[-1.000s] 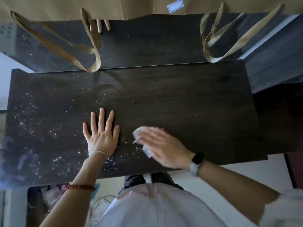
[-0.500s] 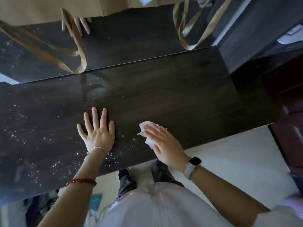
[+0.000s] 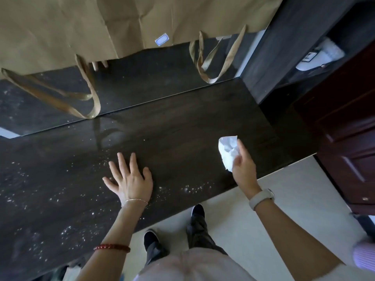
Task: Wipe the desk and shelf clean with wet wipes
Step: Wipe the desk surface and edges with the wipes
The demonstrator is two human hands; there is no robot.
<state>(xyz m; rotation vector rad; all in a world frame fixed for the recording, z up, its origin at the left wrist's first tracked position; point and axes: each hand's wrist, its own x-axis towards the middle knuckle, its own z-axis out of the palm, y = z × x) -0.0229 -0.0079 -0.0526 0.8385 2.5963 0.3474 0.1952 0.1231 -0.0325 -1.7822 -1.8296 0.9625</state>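
Two hands work over a dark wooden desk (image 3: 182, 126). The left hand (image 3: 132, 179) lies flat on the desktop, fingers spread, palm down, among scattered white specks (image 3: 194, 188) that dot the near and left parts of the surface. The right hand (image 3: 242, 165) holds a crumpled white wet wipe (image 3: 228, 152) near the desk's right end, fingers curled round it; whether the wipe touches the wood I cannot tell. A brown paper bag (image 3: 81, 31) rests at the back, its handles (image 3: 215, 63) drooping toward the desktop. A pale smartwatch (image 3: 261, 198) sits on the right wrist, a red bead bracelet (image 3: 111, 247) on the left forearm.
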